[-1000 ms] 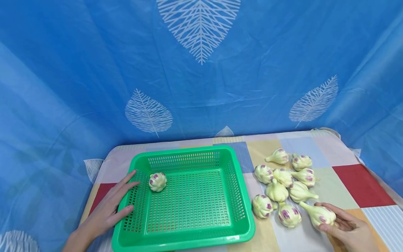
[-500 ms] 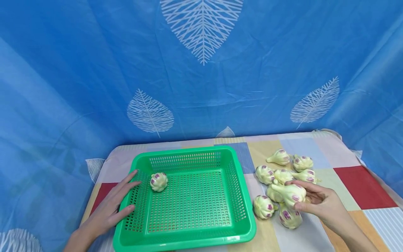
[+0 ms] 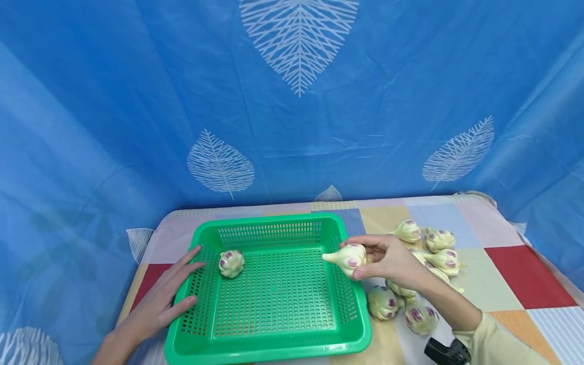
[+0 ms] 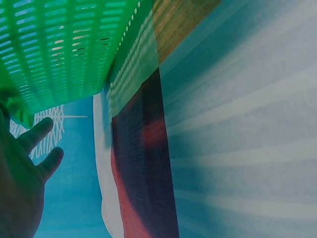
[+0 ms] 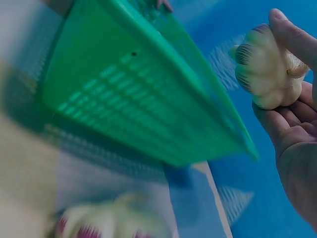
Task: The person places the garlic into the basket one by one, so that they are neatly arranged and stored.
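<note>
A green plastic basket (image 3: 274, 350) stands on the table, with one garlic bulb (image 3: 231, 264) inside near its left wall. My left hand (image 3: 157, 299) rests on the basket's left rim, fingers spread and nearly straight; the left wrist view shows part of that hand (image 4: 25, 173) beside the basket wall. My right hand (image 3: 388, 258) grips another garlic bulb (image 3: 350, 258) over the basket's right rim, stem pointing left. In the right wrist view, thumb and fingers hold this garlic bulb (image 5: 267, 69) above rim height.
To the right of the basket lie several more garlic bulbs (image 3: 422, 315), partly hidden by my right forearm. A patchwork cloth (image 3: 506, 274) covers the table. Blue curtains with white leaf prints (image 3: 292, 152) hang behind and at both sides.
My right hand has lifted the garlic bulb from the right side of the table and carried it left to the basket's right rim. My left hand has stayed on the left rim.
</note>
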### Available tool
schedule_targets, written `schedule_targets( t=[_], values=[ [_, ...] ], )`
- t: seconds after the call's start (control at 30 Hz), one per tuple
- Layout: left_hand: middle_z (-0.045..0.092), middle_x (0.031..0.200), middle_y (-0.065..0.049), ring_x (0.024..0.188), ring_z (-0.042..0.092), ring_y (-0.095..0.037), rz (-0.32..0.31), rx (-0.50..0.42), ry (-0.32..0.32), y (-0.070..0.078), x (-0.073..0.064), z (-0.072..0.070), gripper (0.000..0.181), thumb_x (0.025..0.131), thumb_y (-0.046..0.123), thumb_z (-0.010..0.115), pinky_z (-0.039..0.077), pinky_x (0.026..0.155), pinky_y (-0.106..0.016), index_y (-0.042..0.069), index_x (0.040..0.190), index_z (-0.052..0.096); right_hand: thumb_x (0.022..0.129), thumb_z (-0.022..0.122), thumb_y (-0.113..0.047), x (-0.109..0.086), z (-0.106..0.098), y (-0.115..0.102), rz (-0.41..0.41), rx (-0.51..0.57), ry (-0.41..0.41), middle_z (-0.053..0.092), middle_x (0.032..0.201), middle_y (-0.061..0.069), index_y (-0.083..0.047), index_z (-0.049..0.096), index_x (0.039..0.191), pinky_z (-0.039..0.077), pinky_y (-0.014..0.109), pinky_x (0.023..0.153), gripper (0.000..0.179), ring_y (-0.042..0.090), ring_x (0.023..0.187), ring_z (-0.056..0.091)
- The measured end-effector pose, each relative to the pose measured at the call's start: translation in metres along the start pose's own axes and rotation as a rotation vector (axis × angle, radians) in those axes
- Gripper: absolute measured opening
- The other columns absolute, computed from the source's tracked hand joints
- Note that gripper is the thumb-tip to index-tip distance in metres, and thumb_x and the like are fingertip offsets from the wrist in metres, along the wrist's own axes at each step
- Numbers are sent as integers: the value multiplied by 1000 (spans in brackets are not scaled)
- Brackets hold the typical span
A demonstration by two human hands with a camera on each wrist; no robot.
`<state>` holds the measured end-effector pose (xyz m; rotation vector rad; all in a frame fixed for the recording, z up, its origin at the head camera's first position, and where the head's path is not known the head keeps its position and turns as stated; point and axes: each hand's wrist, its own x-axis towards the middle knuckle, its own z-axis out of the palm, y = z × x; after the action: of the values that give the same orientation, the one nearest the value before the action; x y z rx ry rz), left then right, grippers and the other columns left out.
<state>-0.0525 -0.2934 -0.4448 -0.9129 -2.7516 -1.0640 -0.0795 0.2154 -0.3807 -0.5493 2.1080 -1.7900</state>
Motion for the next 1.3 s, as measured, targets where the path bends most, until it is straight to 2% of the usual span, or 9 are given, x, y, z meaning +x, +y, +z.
schedule_targets(
  t=[0.13,0.3,0.47,0.63,0.8,0.93,1.0,1.1,1.3],
  values=[
    [19,167,-4,149,21,-14,-18,8,-2,1,1,-1,64,89,13,69,15,107,-12,12,149,47,80,85,-9,26,16,-6,22,-24,-66,71,108,16,0,65,130,58,35,70,55,25,88,69],
    [19,167,-1,149,21,-15,-44,16,-9,3,2,-1,65,89,16,70,18,108,-14,15,150,47,78,88,-16,54,36,-11,56,-81,-119,72,105,10,-7,69,127,57,33,68,54,26,87,68],
    [20,167,-1,149,22,-15,-48,23,-7,3,3,-2,65,89,16,70,20,109,-16,15,150,47,76,90,-20,80,54,-15,27,-149,-162,73,101,4,-11,72,122,55,32,66,50,25,84,68],
    [21,166,-2,149,23,-16,-45,41,-4,2,3,-2,65,88,17,71,30,109,-32,15,149,48,74,91,-22,103,71,-17,-2,-194,-190,74,99,-1,-15,74,117,55,34,66,47,22,83,69],
    [21,166,-1,149,23,-17,-45,43,1,2,2,-1,65,88,18,71,32,106,-42,15,149,48,73,92,-21,123,89,-14,-20,-249,-202,72,98,-2,-9,73,119,56,34,65,51,18,82,69],
    [20,167,-1,149,22,-16,-56,44,-9,3,1,-1,64,89,18,70,34,102,-55,16,149,47,73,92,-21,137,103,-8,-37,-372,-186,69,93,-4,-7,73,113,54,30,63,47,13,78,65],
    [19,167,0,150,22,-16,-60,46,-12,3,1,-2,64,90,18,70,34,101,-56,16,150,47,72,92,-22,144,110,-4,-37,-435,-182,68,90,-6,-8,74,110,53,28,61,44,11,75,63],
    [19,167,-1,150,22,-17,-53,50,-14,3,0,-2,64,90,17,70,33,104,-51,16,150,47,71,93,-24,155,120,3,-39,-501,-189,67,89,-5,-8,74,107,51,26,59,44,11,72,61],
    [19,167,0,150,22,-16,-60,57,-15,4,-2,-1,64,90,18,69,30,109,-35,16,150,46,69,95,-25,166,138,15,-19,-577,-182,70,94,-1,-4,73,114,51,23,58,54,8,70,60]
  ],
)
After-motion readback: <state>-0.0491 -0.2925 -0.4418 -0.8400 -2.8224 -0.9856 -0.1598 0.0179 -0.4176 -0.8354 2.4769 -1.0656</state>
